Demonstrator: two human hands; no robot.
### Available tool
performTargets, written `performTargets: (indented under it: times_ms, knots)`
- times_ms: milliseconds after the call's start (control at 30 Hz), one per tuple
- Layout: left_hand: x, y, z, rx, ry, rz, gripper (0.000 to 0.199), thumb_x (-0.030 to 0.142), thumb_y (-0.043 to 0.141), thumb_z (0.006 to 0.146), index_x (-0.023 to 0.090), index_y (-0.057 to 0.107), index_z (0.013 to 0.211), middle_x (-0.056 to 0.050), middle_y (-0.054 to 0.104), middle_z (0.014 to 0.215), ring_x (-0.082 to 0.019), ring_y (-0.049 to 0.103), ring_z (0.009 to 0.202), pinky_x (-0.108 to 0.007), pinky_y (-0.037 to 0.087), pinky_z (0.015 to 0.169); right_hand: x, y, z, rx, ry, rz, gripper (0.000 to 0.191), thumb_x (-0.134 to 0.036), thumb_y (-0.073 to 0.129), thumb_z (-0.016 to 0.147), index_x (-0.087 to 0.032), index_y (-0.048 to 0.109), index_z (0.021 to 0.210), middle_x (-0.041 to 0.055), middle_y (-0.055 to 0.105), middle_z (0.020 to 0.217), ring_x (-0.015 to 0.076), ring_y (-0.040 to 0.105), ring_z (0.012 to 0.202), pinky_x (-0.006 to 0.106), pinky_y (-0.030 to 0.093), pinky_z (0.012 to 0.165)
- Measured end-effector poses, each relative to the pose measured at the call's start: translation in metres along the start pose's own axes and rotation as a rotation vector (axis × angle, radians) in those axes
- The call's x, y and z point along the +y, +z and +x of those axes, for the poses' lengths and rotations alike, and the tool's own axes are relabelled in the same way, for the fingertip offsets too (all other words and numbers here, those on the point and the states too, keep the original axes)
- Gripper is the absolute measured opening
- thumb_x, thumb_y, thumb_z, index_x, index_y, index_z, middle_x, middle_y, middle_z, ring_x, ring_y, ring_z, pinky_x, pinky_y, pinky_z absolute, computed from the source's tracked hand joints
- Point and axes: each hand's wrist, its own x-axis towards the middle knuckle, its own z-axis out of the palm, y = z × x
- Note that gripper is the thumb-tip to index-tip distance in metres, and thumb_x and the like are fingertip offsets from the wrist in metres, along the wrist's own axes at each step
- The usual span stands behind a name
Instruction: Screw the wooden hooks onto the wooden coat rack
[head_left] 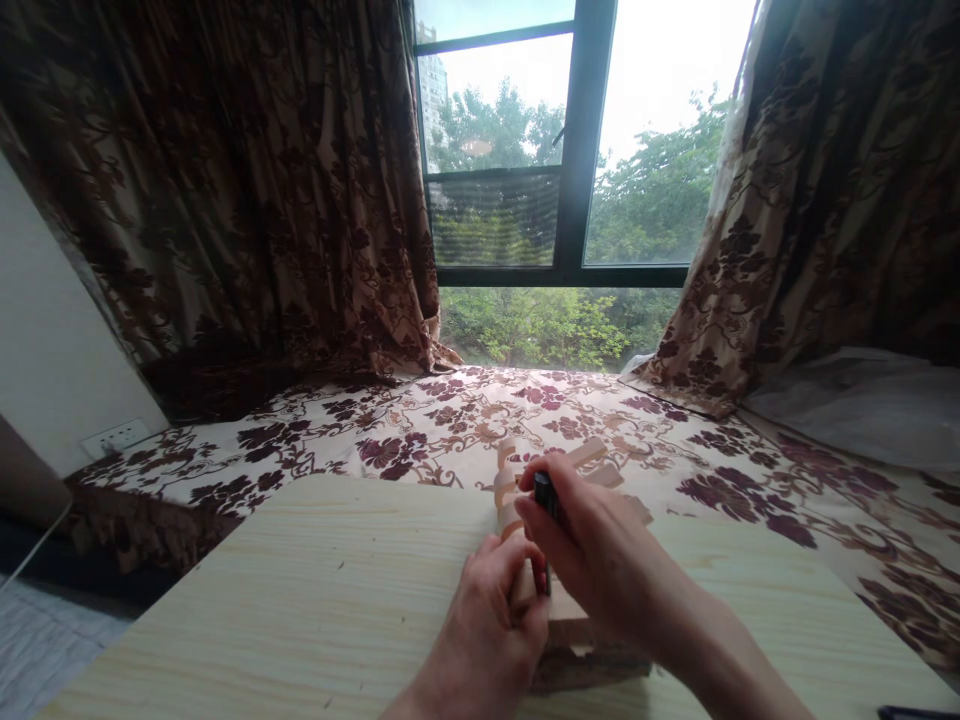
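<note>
In the head view my right hand (600, 540) is closed around a slim black tool (546, 492), its shaft pointing down; its exact kind I cannot make out. My left hand (491, 610) is closed beside the tool's lower end, gripping a pale wooden piece (523, 592) with a rounded surface. Beyond my fingers this light wooden work continues as rounded parts (506, 485) and flat slats (596, 455) that stick out to the right. Under my hands lies a thicker, rough-edged wooden block (589, 668). My hands hide much of the work.
The pale wooden table (300, 590) spans the foreground. A dark object (919, 712) lies at its lower right edge. Behind it is a ledge with floral cloth (465, 410), a window (577, 150) and curtains (315, 200). A white sheer bundle (862, 400) rests at right.
</note>
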Motion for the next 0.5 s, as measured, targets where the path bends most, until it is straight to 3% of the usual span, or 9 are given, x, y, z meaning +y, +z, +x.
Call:
performTargets:
  times_ms: [167, 367, 500]
  knots:
    - [0.0, -0.001, -0.001, 0.022, -0.005, 0.035, 0.02, 0.014, 0.052, 0.07, 0.024, 0.06, 0.087, -0.002, 0.058, 0.092, -0.02, 0.054, 0.094, -0.034, 0.044, 0.088, 0.002, -0.001, 0.004, 0.104, 0.032, 0.045, 0.01, -0.027, 0.042, 0.09, -0.019, 0.046, 0.091, 0.0022, 0.059, 0.07, 0.0149, 0.051, 0.059, 0.026, 0.035, 0.056]
    - [-0.002, 0.002, -0.001, 0.034, 0.023, 0.01, 0.026, 0.016, 0.054, 0.071, 0.025, 0.06, 0.095, -0.003, 0.062, 0.097, -0.022, 0.054, 0.099, -0.036, 0.043, 0.093, -0.003, -0.012, -0.006, -0.071, -0.078, 0.092, 0.006, -0.02, 0.047, 0.087, -0.019, 0.048, 0.093, -0.0007, 0.056, 0.072, 0.0106, 0.045, 0.056, 0.023, 0.034, 0.053]
    - [0.0, 0.002, 0.0, 0.036, 0.036, 0.011, 0.032, 0.014, 0.053, 0.071, 0.025, 0.06, 0.1, -0.003, 0.063, 0.098, -0.021, 0.055, 0.098, -0.035, 0.044, 0.092, 0.001, -0.01, -0.006, -0.025, -0.07, 0.054, 0.005, -0.021, 0.049, 0.087, -0.02, 0.044, 0.086, -0.0018, 0.053, 0.068, 0.01, 0.042, 0.055, 0.023, 0.031, 0.051]
